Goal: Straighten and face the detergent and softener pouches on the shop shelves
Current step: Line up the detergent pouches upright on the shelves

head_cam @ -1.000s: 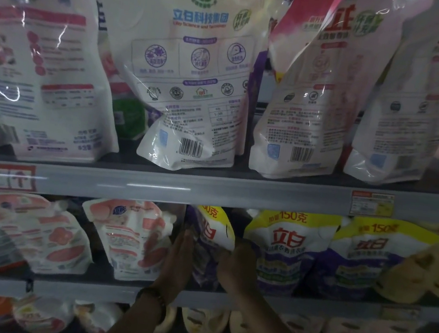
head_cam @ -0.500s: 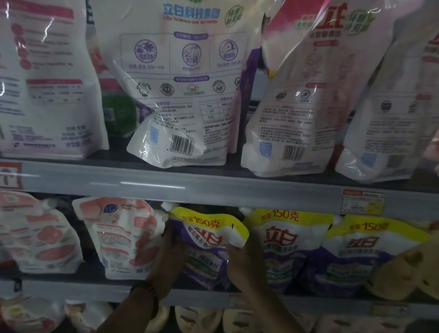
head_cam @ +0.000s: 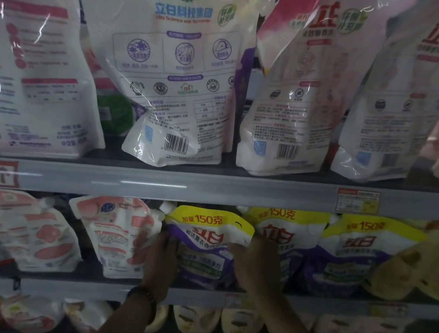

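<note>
A purple pouch with a yellow top band (head_cam: 207, 238) stands on the middle shelf, its front towards me. My left hand (head_cam: 160, 260) grips its left edge and my right hand (head_cam: 253, 265) grips its right edge. Two matching purple pouches (head_cam: 285, 233) (head_cam: 353, 252) stand to its right, fronts out. A white and pink pouch (head_cam: 114, 233) stands just to its left, touching my left hand. On the upper shelf, large white pouches (head_cam: 175, 74) (head_cam: 294, 97) show their back sides with barcodes.
The middle shelf's grey front rail (head_cam: 81, 285) runs below my wrists. More pink pouches (head_cam: 18, 230) lean at the left, yellow packs (head_cam: 430, 272) at the right. Pale pouches (head_cam: 240, 323) fill the lower shelf. The upper rail (head_cam: 209, 190) carries a price tag (head_cam: 357, 201).
The purple pouch stood edge-on a second ago; both hands have turned it front-out and pulled it forward. My left hand went from flat beside it to gripping its left edge.
</note>
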Demonstrator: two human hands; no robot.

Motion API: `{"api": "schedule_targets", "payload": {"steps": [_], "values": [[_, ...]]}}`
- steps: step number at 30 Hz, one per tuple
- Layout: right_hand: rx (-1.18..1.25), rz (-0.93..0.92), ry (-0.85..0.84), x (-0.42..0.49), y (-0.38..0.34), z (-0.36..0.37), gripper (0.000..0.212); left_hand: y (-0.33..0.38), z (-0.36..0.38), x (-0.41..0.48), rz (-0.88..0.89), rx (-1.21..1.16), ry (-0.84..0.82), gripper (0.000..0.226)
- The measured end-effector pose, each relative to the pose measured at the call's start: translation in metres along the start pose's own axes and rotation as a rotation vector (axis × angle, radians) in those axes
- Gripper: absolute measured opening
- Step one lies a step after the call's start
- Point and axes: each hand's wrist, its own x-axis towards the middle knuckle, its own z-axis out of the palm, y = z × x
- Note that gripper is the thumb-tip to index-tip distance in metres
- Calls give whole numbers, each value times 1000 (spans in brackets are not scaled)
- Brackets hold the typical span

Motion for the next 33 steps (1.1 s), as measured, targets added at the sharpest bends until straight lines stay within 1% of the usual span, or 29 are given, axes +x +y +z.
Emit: {"api": "schedule_targets", "payload": {"steps": [4,7,8,9,11,14,16,19,21,25,28,33], "values": [[-80,7,46,0,3,2,31,-7,-6,0,22,24,32,19],[-91,-14,49,-1,3,3,33,-15,-14,-3,31,-8,-9,16],[-92,-19,44,-1,2,3,33,-18,-17,-3,24,-12,-6,21],[-89,-35,42,0,3,3,33,-23,-19,-3,-2,-41,5,25],[-90,-72,39,2,3,3,31,-28,-23,-4,-50,-124,21,24],[-82,-117,43,3,0,1,29,-33,-26,-4,-67,-182,34,32],[-59,-138,41,4,-1,2,28,-31,-28,-5,-82,-206,49,31],[-43,-163,29,6,-1,2,12,-29,-30,-9,-105,-258,78,36],[-75,-162,58,7,1,1,20,-27,-30,-11,-127,-284,89,43],[-100,-175,78,8,5,3,15,-17,-28,-10,-225,-287,122,47],[-89,-177,84,8,7,1,12,-12,-28,-9,-224,-255,75,48],[-73,-173,86,7,8,-1,14,-4,-27,-10,-195,-233,18,38]]}}
